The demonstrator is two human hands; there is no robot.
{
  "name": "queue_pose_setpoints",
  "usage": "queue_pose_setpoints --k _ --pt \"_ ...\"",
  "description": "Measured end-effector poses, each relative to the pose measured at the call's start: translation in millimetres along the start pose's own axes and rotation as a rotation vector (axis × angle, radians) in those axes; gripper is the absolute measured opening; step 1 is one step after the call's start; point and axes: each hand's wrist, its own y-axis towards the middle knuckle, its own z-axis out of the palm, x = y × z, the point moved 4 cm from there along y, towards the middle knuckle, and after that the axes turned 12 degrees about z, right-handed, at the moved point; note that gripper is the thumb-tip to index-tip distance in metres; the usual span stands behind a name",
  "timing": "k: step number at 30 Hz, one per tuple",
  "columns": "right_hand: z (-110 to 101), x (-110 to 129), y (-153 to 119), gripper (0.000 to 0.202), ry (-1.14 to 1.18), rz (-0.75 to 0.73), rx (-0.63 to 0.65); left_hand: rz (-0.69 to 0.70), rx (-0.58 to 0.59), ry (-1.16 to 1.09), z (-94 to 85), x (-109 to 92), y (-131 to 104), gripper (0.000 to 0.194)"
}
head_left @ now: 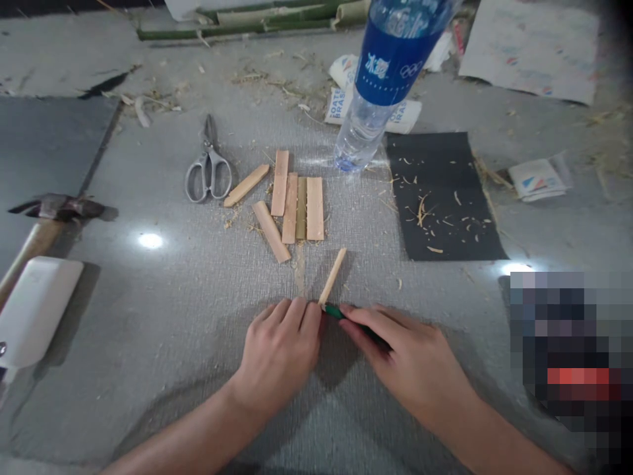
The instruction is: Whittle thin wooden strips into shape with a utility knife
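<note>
My left hand (284, 340) is closed on the lower end of a thin bamboo strip (333, 276), which points up and to the right. In my right hand (403, 349) is a green pencil-like tool (336, 312), its tip touching the strip beside my left fingers. Just beyond lie several short bamboo pieces (315, 208), some side by side and some slanted. Grey-handled scissors (210, 173) rest to their left. My fingers hide the strip's near end and part of the tool.
A water bottle (378, 86) stands behind the pieces. Black sandpaper-like sheet (445, 198) with shavings lies right. At left are a hammer (49, 211) and a white device (42, 310). Green bamboo stalks (247, 26) lie at the back. A pixelated area covers the lower right.
</note>
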Motion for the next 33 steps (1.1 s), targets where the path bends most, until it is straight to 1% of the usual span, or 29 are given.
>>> queue_pose_setpoints --k 4,9,13,15,17,20,21,26,29,33 --pt "0 -1 2 0.012 0.013 0.01 0.009 0.09 -0.016 -0.034 2.7 1 1 0.017" --pt "-2 -3 10 0.01 0.036 0.02 0.03 0.089 -0.032 -0.066 3.5 2 3 0.017" --pt "-12 -11 26 0.01 -0.067 0.054 -0.057 0.103 -0.07 -0.085 1.8 0 3 0.022" --pt "-19 -11 31 0.008 -0.089 0.042 -0.078 0.1 -0.092 -0.085 0.7 0 4 0.024" --pt "-26 -8 30 0.01 -0.081 0.031 -0.117 0.087 -0.1 -0.079 -0.1 0 4 0.024" --pt "-33 0 22 0.013 -0.069 0.024 -0.185 0.069 -0.092 -0.061 -0.3 0 4 0.022" --pt "-32 3 19 0.013 -0.072 0.01 -0.179 0.065 -0.088 -0.054 -0.2 0 4 0.021" --pt "-16 7 9 0.014 -0.11 -0.101 -0.049 0.04 -0.074 -0.034 1.2 1 5 0.023" --pt "-12 4 8 0.014 -0.106 -0.117 -0.021 0.041 -0.073 -0.038 1.3 1 6 0.024" --pt "-11 2 8 0.014 -0.091 -0.106 -0.001 0.049 -0.059 -0.059 0.8 1 6 0.022"
